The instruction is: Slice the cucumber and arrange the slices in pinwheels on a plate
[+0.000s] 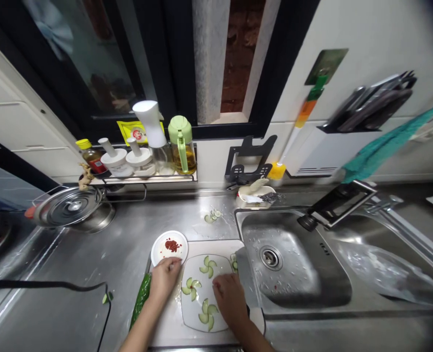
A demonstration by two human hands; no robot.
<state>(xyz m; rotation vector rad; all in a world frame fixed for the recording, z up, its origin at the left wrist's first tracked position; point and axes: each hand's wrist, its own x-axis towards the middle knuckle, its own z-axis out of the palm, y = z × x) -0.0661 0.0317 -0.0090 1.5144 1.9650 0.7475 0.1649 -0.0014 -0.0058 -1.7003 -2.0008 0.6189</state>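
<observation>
My left hand (165, 278) is at the near edge of a small white dish (158, 248) holding red dried berries (172, 245). Its fingertips are pinched together; whatever they hold is too small to make out. Over the right side of a squarish white plate (189, 315), my right hand (230, 296) is closed, and its fingertips are partly hidden. Cucumber slices (208, 267) lie on the plate in several pinwheel shapes. The plate rests on a white cutting board (165, 332). A whole green cucumber (142, 298) lies left of my left wrist.
Right of the board is a steel sink (293, 259) with a tap (385, 205). Cucumber scraps (212, 216) lie behind the board. A lidded pot (73, 210) stands at left, below a rack of condiments (146, 178). A black cable (55, 284) crosses the counter.
</observation>
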